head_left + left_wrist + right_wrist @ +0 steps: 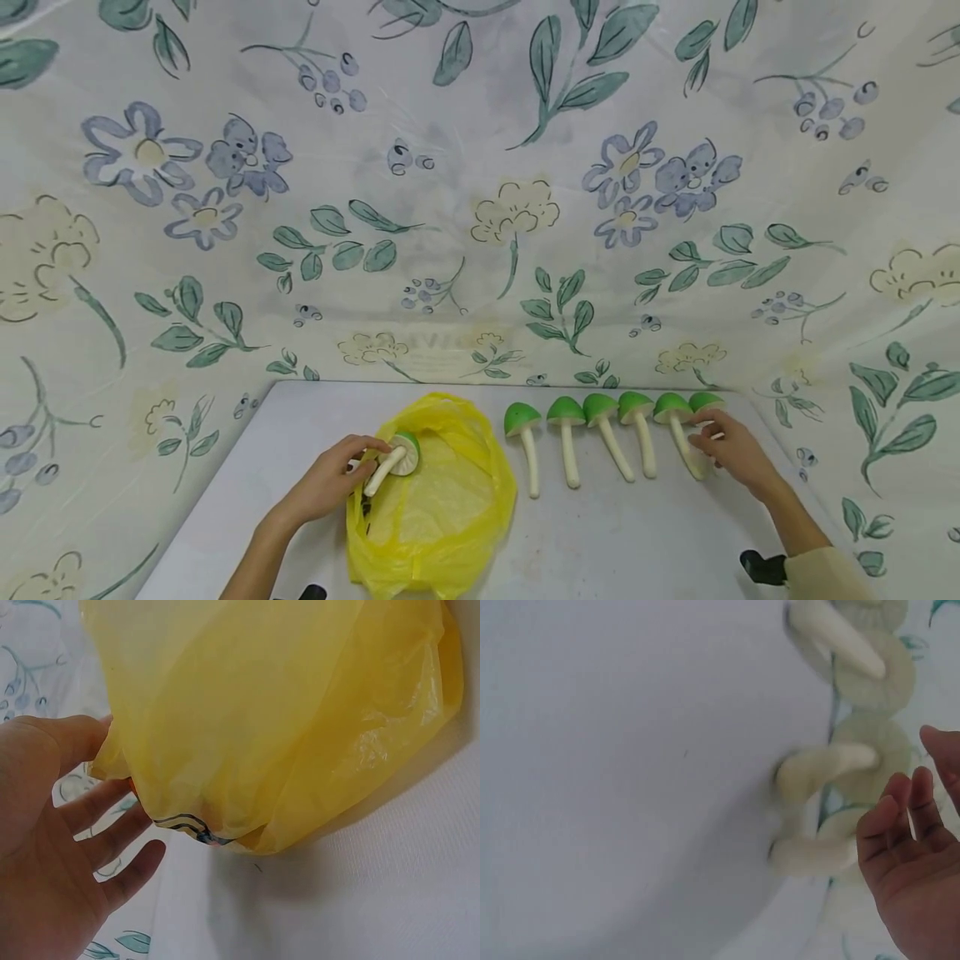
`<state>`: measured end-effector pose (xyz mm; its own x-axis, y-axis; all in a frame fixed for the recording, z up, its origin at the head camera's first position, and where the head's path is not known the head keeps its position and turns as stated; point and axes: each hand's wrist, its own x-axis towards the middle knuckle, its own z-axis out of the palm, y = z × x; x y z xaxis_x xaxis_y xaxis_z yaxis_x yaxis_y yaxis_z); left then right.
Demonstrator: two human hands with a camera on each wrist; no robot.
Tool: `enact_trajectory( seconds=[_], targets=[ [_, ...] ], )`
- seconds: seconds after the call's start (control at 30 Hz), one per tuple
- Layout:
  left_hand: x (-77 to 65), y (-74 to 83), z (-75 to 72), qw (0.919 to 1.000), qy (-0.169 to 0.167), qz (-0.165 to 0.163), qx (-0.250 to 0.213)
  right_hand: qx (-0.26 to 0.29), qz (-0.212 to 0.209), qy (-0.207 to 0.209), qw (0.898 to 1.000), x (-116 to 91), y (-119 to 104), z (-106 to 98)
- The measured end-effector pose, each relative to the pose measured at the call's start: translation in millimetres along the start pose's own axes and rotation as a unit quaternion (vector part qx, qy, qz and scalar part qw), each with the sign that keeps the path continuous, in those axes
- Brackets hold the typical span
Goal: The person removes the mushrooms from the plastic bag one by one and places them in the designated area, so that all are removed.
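Observation:
My left hand (333, 475) is at the left rim of a yellow plastic bag (431, 546), its thumb and index finger pinching the pale stem of a green-capped toy mushroom (386, 471) over the bag's opening. In the left wrist view, the bag (285, 712) hides those fingertips and the mushroom, while the other fingers of the hand (52, 802) spread beside its edge. My right hand (731, 446) hovers at the right end of a row of similar mushrooms. There its fingers bend loosely near the last mushroom (707, 402), thumb apart, holding nothing.
Several green-capped mushrooms, among them the leftmost mushroom (528, 450), lie along the back of the white table (585, 550), stems toward me. Flower-patterned cloth (480, 267) rises behind the table and along its sides.

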<state>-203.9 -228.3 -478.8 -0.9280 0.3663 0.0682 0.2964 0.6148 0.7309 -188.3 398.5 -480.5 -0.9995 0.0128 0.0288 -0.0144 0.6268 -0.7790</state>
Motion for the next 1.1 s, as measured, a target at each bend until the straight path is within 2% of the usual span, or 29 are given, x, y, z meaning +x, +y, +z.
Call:
enact_trajectory(
  seconds=[0.2, 0.47, 0.7, 1.1],
  targets=[
    [-2.1, 0.2, -0.2, 1.0000, 0.002, -0.004, -0.003, 0.017, -0.027, -0.034, 0.999, 9.3, -33.6, 21.4],
    [-1.3, 0.8, -0.1, 0.9999, -0.001, -0.013, -0.002, 0.032, -0.076, -0.083, 0.993, 19.3, -81.1, 62.6],
    [-1.0, 0.6, 1.4, 0.9999, -0.003, -0.012, -0.004, 0.036, -0.122, -0.138, 0.982, 22.6, -116.4, 101.8],
    [0.1, 4.3, 1.5, 0.9996, 0.006, -0.027, -0.001, 0.051, -0.155, -0.246, 0.955, 27.3, -179.9, 172.4]
  ],
)
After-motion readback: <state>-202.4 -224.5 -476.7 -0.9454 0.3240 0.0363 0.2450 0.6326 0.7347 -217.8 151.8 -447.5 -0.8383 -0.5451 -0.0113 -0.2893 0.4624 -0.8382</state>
